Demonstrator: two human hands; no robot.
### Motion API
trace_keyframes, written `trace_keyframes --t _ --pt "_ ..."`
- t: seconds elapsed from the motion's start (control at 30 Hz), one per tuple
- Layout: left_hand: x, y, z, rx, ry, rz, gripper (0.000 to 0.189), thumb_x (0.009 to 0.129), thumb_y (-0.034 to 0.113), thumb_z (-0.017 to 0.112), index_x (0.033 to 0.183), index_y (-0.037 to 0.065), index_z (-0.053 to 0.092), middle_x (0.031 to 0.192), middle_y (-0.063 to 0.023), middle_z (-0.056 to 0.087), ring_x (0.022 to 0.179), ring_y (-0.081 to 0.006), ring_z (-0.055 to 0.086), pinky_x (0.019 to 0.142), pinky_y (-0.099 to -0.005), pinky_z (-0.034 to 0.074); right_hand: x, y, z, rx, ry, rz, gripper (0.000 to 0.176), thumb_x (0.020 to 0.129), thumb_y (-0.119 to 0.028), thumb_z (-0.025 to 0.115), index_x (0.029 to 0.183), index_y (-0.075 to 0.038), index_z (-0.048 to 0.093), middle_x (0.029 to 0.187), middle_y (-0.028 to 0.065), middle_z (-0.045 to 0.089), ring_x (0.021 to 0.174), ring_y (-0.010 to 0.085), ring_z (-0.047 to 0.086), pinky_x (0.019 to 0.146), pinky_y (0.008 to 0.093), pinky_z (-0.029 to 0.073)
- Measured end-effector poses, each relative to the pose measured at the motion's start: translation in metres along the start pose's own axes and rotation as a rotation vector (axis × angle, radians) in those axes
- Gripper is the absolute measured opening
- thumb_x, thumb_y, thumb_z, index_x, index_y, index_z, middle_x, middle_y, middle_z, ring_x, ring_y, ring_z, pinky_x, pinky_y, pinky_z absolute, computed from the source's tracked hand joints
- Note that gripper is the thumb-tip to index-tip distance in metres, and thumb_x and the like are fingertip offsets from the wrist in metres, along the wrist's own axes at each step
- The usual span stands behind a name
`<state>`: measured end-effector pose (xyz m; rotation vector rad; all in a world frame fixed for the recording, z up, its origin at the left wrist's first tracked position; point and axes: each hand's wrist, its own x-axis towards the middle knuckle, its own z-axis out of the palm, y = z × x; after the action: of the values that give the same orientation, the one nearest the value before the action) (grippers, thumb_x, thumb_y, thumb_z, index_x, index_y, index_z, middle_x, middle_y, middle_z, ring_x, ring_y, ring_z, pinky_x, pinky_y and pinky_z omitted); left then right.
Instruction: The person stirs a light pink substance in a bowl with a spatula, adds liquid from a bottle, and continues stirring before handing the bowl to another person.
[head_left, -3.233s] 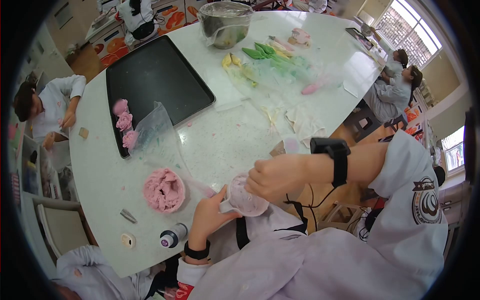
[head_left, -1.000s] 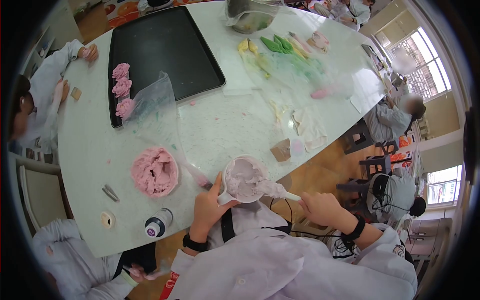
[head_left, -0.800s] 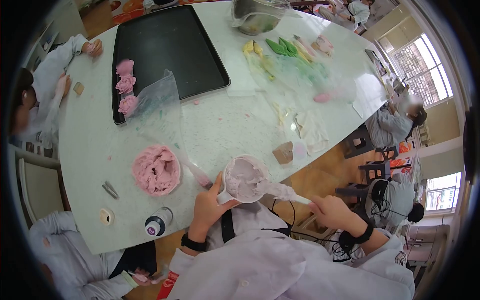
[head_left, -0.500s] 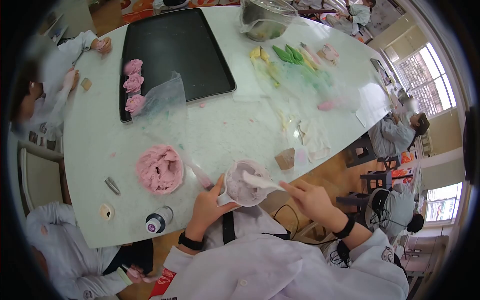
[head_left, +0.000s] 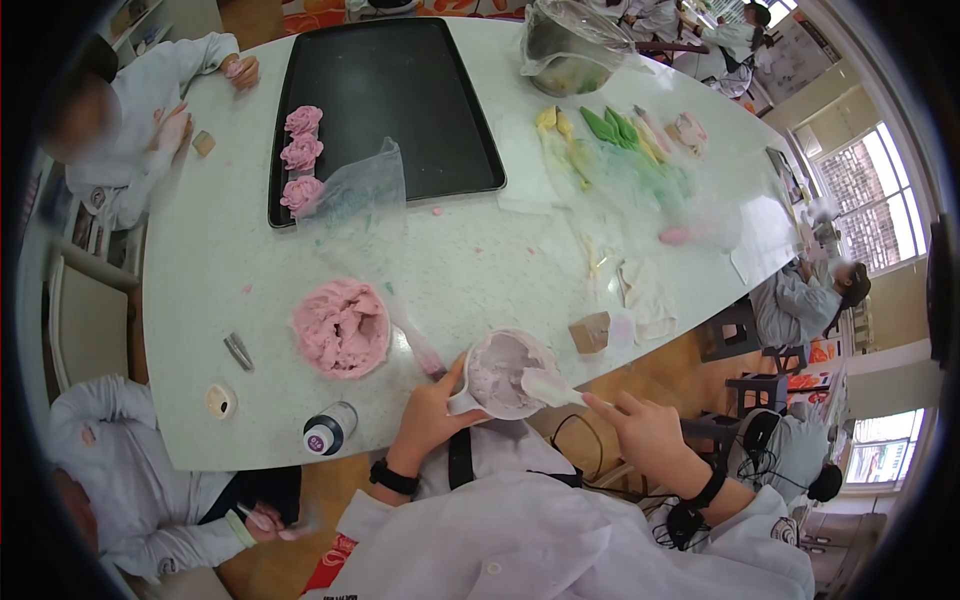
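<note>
My left hand (head_left: pixel 432 415) is closed on the handle of a white plastic mixing cup (head_left: pixel 463 403), which it holds tilted at the table's near edge. Pale lilac cream (head_left: pixel 495 362) coats the inside of the cup. In my right hand (head_left: pixel 645 430) is the handle of a white spatula (head_left: pixel 550 387), its blade smeared with cream and resting at the cup's right rim. Left of the cup lies a piping bag (head_left: pixel 422 350) with some pink in it. Beside that is a tub heaped with pink cream (head_left: pixel 343 328). A dark-labelled bottle (head_left: pixel 330 428) stands near my left wrist.
A black baking tray (head_left: pixel 400 90) bears pink piped flowers (head_left: pixel 302 152). Green and yellow piping bags (head_left: pixel 610 128) lie at the back right. Nearby are a small brown block (head_left: pixel 590 333), metal piping tips (head_left: pixel 238 352) and a round cap (head_left: pixel 220 402). Co-workers sit around.
The spatula has swung down and right, from inside the cup to its right rim. My right hand has lowered slightly. The whole view has shifted, moving the table things rightward.
</note>
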<state>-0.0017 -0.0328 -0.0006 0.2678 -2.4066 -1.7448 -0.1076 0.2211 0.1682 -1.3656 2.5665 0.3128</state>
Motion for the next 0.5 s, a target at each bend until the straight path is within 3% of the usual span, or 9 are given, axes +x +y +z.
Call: trace_keyframes --t 0.3,0.37,0.43,0.5 --pt "-0.002 -0.001 0.001 -0.004 -0.026 -0.017 0.089 0.066 0.048 0.077 0.137 0.008 0.042 0.070 -0.0200 0.060 0.063 -0.0345 0.062 0.057 -0.0351 0.046 -0.023 0.004 -0.006 -0.022 0.001 0.034 0.057 0.072 -0.008 0.060 0.126 -0.024 0.056 0.077 0.0005 0.053 0.061 0.0171 0.060 0.044 0.0312 0.046" --pt "0.002 0.001 0.000 -0.034 -0.020 0.009 0.087 0.066 0.042 0.079 0.136 0.006 0.043 0.078 -0.0196 0.064 0.070 -0.0326 0.065 0.062 -0.0335 0.048 -0.033 0.012 -0.010 -0.031 0.022 0.049 0.055 0.072 -0.009 0.061 0.125 -0.024 0.057 0.077 0.0005 0.053 0.061 0.0169 0.060 0.044 0.0316 0.046" --pt "0.004 0.001 -0.002 -0.054 -0.030 0.029 0.086 0.066 0.039 0.080 0.136 0.004 0.043 0.084 -0.0197 0.065 0.074 -0.0314 0.066 0.064 -0.0331 0.049 -0.046 0.019 -0.013 0.084 -0.114 0.127 0.050 0.072 -0.007 0.062 0.120 -0.021 0.060 0.078 0.0038 0.054 0.062 0.0232 0.059 0.049 0.0363 0.047" --pt "0.004 0.005 -0.002 -0.082 -0.040 0.030 0.086 0.065 0.035 0.081 0.135 0.003 0.043 0.089 -0.0197 0.066 0.079 -0.0301 0.067 0.067 -0.0328 0.050 -0.047 0.020 -0.024 0.130 -0.043 0.196 0.041 0.077 -0.011 0.060 0.116 -0.019 0.061 0.077 0.0044 0.055 0.061 0.0238 0.059 0.048 0.0368 0.047"
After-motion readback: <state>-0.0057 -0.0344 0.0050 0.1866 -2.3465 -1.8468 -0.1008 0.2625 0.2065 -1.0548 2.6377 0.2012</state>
